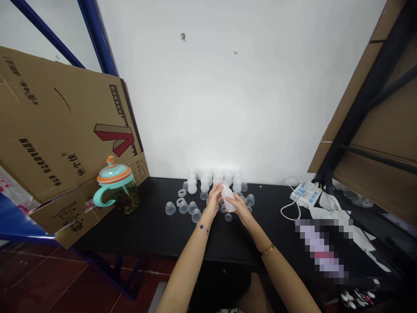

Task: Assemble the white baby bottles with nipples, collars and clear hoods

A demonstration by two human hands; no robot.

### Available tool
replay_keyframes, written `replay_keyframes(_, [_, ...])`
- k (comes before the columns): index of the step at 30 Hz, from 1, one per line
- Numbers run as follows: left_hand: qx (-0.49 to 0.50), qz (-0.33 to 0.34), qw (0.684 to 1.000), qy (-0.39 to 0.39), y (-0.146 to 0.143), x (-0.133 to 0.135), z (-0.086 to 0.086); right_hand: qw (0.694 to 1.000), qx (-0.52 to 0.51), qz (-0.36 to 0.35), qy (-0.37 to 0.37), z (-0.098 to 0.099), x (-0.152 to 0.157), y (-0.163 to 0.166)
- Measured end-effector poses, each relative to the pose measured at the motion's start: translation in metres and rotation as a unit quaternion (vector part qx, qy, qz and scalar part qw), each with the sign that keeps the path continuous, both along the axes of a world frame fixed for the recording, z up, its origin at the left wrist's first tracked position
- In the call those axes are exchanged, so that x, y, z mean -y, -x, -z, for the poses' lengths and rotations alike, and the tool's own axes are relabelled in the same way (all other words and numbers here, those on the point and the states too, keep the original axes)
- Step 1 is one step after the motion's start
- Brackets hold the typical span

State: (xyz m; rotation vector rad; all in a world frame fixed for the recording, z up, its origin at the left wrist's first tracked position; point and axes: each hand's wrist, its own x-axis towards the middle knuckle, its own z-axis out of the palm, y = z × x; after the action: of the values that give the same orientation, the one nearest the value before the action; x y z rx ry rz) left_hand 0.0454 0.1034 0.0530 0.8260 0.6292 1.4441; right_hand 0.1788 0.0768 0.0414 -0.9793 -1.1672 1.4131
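A white translucent baby bottle [230, 201] is held tilted between both hands over the black table. My right hand [240, 205] wraps round its body. At its top end, the fingers of my left hand [215, 195] are closed on the neck; whatever small part they pinch there is hidden. Clear dome caps [170, 208] and white rings [180, 202] lie around the hands. A clear nipple-like piece [228, 216] rests just below the bottle. Against the wall stand several more white bottles [192, 186], partly behind my hands.
On the left stands a teal-lidded jug [127, 195] with dark contents, beside a large cardboard box [65, 130]. A power strip [305, 194] with a white cable, crumpled white paper [345, 224] and a blurred-out item [321, 250] lie at the right.
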Motion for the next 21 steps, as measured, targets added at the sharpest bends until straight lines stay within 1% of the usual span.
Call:
replay_keyframes(4, [-0.001,0.007,1.000,-0.012,-0.0007,0.0011,-0.0007,1.000,0.004,-0.009,-0.014,0.0024,-0.0017,-0.0015])
replay_keyframes(8, [-0.013,-0.002,1.000,-0.017,-0.0017,0.0019,-0.0018,1.000,0.002,-0.005,-0.017,0.0044,-0.0042,-0.0001])
replay_keyframes(17, [0.001,-0.006,1.000,-0.005,0.0003,-0.0022,0.0016,1.000,-0.006,-0.004,-0.027,0.0026,-0.0023,0.0007])
replay_keyframes(21, [0.001,-0.001,1.000,-0.015,-0.0002,-0.0009,0.0013,0.999,-0.006,-0.008,-0.044,0.0016,-0.0020,0.0007])
